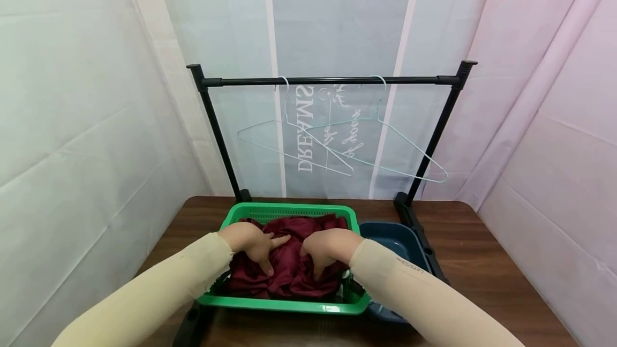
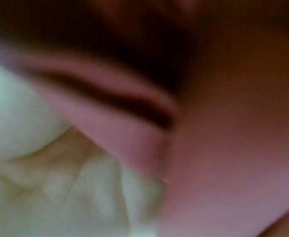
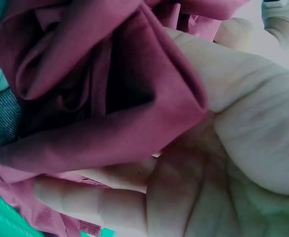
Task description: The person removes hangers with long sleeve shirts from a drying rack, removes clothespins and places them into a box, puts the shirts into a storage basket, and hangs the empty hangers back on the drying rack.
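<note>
A maroon garment [image 1: 291, 261] lies bunched in a green plastic basket [image 1: 284, 304]. From the left, my left hand [image 1: 253, 245] reaches into it, with a finger and the thumb spread apart on the cloth. Blurred folds cover part of that palm in the left wrist view. My right hand [image 1: 328, 248] reaches in from the other side, fingertips down among the folds. In the right wrist view, its fairly straight fingers [image 3: 95, 202] lie beneath a loose fold of the garment [image 3: 134, 118], and the thumb tip is hidden behind it.
Behind the basket stands a black rack [image 1: 332, 81] carrying two wire hangers, a white one [image 1: 299, 125] and a pale blue one [image 1: 409, 143]. A dark blue tub [image 1: 392, 233] sits right of the basket on the wooden table [image 1: 482, 261]. Dark checked cloth [image 3: 4, 116] shows beside the garment.
</note>
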The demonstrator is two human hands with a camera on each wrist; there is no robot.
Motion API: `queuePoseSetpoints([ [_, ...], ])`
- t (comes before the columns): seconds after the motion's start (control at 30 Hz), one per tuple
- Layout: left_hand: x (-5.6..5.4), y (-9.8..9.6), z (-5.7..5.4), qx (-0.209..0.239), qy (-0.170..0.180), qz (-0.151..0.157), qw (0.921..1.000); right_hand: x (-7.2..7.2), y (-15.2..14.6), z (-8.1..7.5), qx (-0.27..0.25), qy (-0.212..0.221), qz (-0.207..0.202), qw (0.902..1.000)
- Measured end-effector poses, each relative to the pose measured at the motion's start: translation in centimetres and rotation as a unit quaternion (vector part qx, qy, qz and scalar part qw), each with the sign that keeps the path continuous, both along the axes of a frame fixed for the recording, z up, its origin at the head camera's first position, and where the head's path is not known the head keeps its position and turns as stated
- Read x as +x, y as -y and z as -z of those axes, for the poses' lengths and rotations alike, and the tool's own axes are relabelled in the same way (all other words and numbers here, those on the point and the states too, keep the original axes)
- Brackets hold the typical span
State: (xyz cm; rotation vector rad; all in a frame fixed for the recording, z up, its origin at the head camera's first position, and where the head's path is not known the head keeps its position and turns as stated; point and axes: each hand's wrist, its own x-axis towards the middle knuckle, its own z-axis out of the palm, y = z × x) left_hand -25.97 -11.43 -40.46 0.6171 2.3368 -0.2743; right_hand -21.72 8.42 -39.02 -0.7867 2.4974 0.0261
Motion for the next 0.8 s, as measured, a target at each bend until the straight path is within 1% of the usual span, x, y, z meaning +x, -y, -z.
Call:
queuePoseSetpoints([
  [0.1, 0.2, 0.7, -1.1, 0.043, -0.008, -0.010, 0.9990, 0.3, -0.5, -0.5, -0.021, 0.000, -0.010, 0.9997],
  [0.17, 0.5, 1.1, -1.8, 0.076, -0.010, -0.016, 0.9970, 0.6, -0.9, -0.8, -0.035, -0.003, -0.022, 0.9991],
  [0.3, 1.2, 2.0, -3.3, 0.133, -0.020, -0.009, 0.9908, 1.0, -1.9, -1.8, -0.061, -0.025, -0.044, 0.9968],
  [0.4, 1.8, 2.9, -4.1, 0.176, -0.031, 0.003, 0.9839, 1.3, -2.6, -2.4, -0.080, -0.036, -0.050, 0.9949],
  [0.57, 3.0, 4.6, -4.3, 0.243, -0.052, 0.018, 0.9685, 2.0, -3.6, -2.6, -0.113, -0.040, -0.046, 0.9917],
  [0.67, 3.7, 5.5, -4.4, 0.270, -0.071, 0.028, 0.9598, 2.5, -4.2, -2.6, -0.126, -0.054, -0.049, 0.9894],
  [0.8, 4.2, 6.3, -4.4, 0.294, -0.106, 0.047, 0.9487, 3.1, -5.0, -2.7, -0.141, -0.084, -0.055, 0.9849],
])
